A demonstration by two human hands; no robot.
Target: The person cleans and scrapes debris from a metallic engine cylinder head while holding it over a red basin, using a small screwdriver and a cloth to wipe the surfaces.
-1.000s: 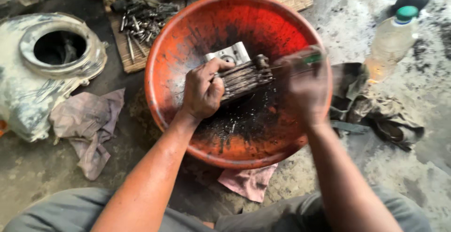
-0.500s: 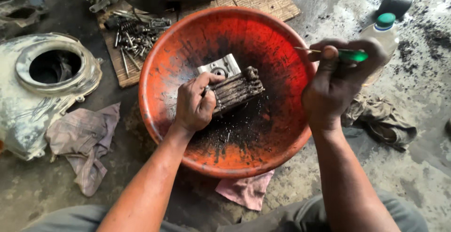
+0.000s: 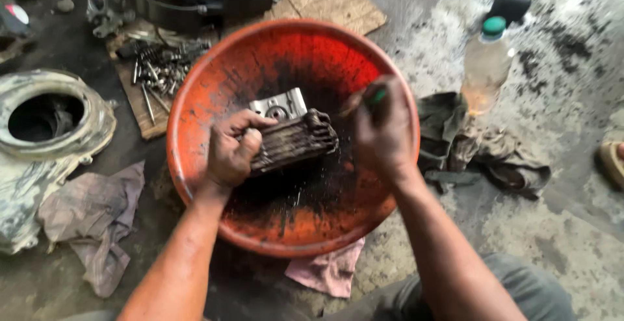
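While the left hand [image 3: 229, 158] is gripping the dirty finned engine part [image 3: 292, 142] inside the orange basin [image 3: 195, 106] on the floor, the right hand [image 3: 383, 135] is closing its grip on a green-handled brush [image 3: 377, 95]. It looks like scrubbing; next the brush needs to be rubbing along the fins

Daylight, soft, strongest on concrete floor [image 3: 572, 67] up-right of orange basin [image 3: 195, 165]; floor there washed out, near white. Ground left of basin dim, dark parts at top murky. Shadows diffuse, no hard edges. Dull sheen on basin's wet inner wall. Right hand [image 3: 383, 132] motion-blurred, green tool in it smeared. Left hand [image 3: 231, 152] sharper. Overall frame slightly soft.
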